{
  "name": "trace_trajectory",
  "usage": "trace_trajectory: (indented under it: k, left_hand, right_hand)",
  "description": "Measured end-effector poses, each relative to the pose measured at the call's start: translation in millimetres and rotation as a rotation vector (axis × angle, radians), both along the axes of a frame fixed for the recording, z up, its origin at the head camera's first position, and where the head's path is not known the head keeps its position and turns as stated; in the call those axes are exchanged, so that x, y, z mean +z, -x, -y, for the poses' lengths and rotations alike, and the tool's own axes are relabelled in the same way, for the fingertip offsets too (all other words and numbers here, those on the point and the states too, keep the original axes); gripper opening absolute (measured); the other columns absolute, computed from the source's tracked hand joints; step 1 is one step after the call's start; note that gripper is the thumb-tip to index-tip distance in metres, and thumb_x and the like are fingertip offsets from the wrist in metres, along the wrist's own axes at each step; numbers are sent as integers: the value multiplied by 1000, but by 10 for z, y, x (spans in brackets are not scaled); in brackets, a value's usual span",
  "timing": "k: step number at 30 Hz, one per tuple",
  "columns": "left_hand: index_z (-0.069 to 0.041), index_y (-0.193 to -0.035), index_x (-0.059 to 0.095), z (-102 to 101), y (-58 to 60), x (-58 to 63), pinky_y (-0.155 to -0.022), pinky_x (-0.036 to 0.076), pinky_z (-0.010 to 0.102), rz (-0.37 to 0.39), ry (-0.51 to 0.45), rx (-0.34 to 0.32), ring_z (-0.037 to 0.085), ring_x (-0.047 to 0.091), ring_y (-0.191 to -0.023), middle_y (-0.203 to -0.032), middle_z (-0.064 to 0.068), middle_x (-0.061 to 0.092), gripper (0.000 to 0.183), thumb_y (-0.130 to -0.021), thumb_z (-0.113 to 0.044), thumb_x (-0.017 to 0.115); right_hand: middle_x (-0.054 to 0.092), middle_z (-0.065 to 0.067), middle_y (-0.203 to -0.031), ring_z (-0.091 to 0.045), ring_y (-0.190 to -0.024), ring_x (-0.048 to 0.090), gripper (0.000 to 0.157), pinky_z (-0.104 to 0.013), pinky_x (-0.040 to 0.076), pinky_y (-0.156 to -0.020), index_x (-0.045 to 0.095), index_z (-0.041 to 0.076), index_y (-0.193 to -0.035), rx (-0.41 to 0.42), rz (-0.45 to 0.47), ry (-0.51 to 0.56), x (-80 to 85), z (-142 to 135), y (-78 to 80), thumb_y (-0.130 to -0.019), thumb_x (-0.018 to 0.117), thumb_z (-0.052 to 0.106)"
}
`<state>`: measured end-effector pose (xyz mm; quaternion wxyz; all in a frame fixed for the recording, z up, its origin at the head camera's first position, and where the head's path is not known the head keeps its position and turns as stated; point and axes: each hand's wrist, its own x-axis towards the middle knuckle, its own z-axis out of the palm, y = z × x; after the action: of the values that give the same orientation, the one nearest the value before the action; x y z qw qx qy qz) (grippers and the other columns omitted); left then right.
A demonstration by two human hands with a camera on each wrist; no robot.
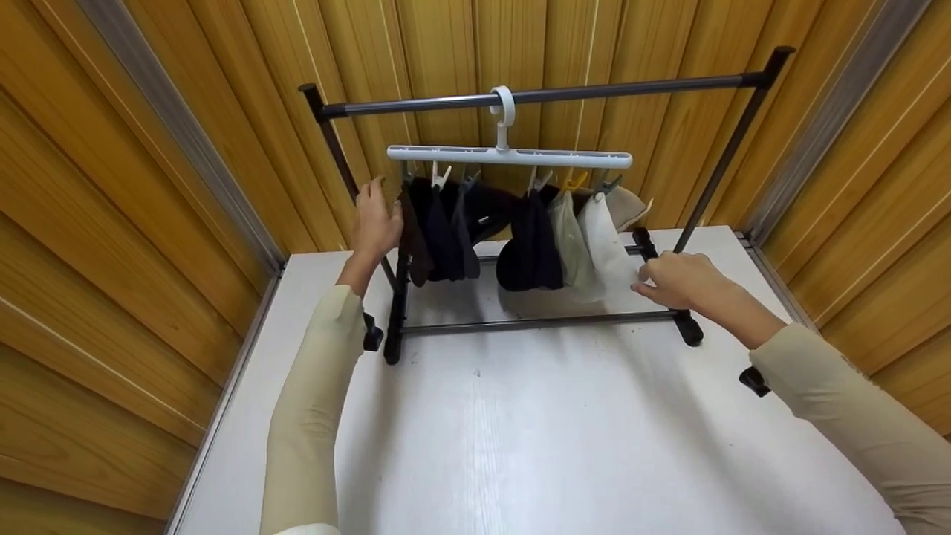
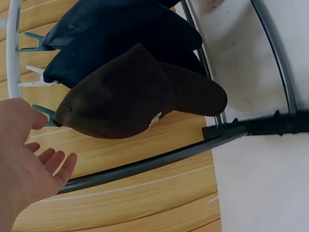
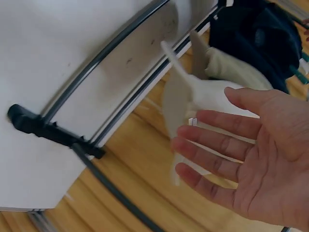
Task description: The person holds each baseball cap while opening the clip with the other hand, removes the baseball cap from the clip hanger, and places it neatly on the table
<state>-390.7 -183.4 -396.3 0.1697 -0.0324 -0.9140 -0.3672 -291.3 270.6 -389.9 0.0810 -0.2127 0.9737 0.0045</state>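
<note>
Near the ends of the hanger [image 1: 453,154], we're likely straightening the brown cap [image 2: 116,96] and white cap [image 1: 603,234], left hand [image 1: 377,223] loose, right hand [image 1: 680,279] outstretched, neither gripping; light nudges seem needed next.

Rack [image 1: 542,322] stands on worktop [image 1: 520,431]. Hanger [image 1: 513,155] hooks over rack's top bar [image 1: 609,91]; caps [image 1: 531,241] hang from clips [image 1: 572,180] at hanger's 6 o'clock.

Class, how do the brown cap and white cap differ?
The brown cap is dark, the white cap pale. The brown cap hangs leftmost on the hanger, the white cap toward its right end. The left hand is nearer the brown cap, the right hand the white cap. Both hang from clips.
</note>
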Motion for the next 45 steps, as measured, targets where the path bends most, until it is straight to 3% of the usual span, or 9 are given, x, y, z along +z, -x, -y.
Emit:
trace_trajectory:
  k: [4, 11, 20, 23, 26, 31, 34, 39, 45]
  left_hand:
    - [1, -158, 31, -59, 87, -2, -125, 28, 46, 11, -118, 1, 36, 31, -152, -162, 24, 33, 54, -107, -10, 46]
    - [-2, -162, 21, -92, 152, -26, -126, 26, 46, 43, -319, -66, 35, 29, -154, -165, 21, 30, 58, -108, -8, 42]
    - [-8, -163, 20, -123, 144, 7, -126, 27, 44, 125, -406, -148, 32, 26, -157, -168, 16, 27, 57, -110, -13, 39]
    - [-8, -163, 23, -128, 137, 12, -124, 32, 44, 131, -427, -154, 33, 31, -155, -166, 17, 30, 56, -110, -13, 40]
    - [-8, -162, 26, -126, 135, 20, -121, 36, 44, 126, -438, -152, 33, 37, -151, -163, 18, 35, 55, -109, -12, 41]
    - [-6, -159, 32, -111, 136, 28, -119, 39, 43, 121, -453, -138, 32, 43, -145, -158, 18, 42, 52, -109, -12, 42]
    - [-4, -157, 37, -102, 137, 34, -117, 40, 43, 119, -436, -121, 32, 47, -141, -154, 19, 46, 49, -109, -12, 42]
    - [0, -150, 49, -83, 120, 47, -109, 45, 41, 115, -392, -95, 33, 55, -129, -144, 22, 55, 43, -109, -14, 44]
    - [1, -133, 65, -35, 67, 40, -98, 48, 34, 122, -421, -90, 27, 61, -116, -127, 20, 67, 35, -109, -19, 48]
  right_hand:
    - [75, -22, -110, -39, -91, 72, 35, -56, 57, -69, 75, 1, -117, 14, -22, 25, 116, 176, -24, -102, 60, 29]
    - [76, -18, -105, -34, -89, 72, 30, -52, 57, -64, 76, 4, -114, 64, -58, 74, 195, 467, 3, -101, 61, 27]
    - [73, -9, -81, -25, -73, 68, 26, -42, 54, -57, 75, 6, -99, 169, -181, 160, 153, 746, 64, -102, 63, 28]
    - [76, -15, -94, -31, -79, 71, 30, -47, 58, -65, 75, 4, -107, 215, -262, 196, 122, 824, 83, -103, 61, 31]
    - [71, -20, -125, -38, -105, 70, 39, -52, 58, -85, 70, 5, -129, 242, -319, 245, 98, 902, 105, -104, 58, 34]
    - [51, -23, -152, -43, -141, 49, 51, -59, 40, -115, 54, 7, -148, 242, -314, 300, 72, 1005, 129, -106, 54, 37]
    - [45, -25, -156, -43, -145, 44, 53, -58, 35, -119, 51, 5, -150, 261, -335, 331, 46, 1048, 138, -106, 55, 35]
    - [46, -26, -155, -44, -144, 44, 53, -58, 36, -118, 53, 2, -147, 299, -404, 374, -33, 1103, 163, -105, 58, 33]
    - [46, -24, -156, -42, -145, 44, 54, -56, 36, -119, 53, 3, -148, 277, -383, 406, -94, 1195, 155, -105, 58, 35]
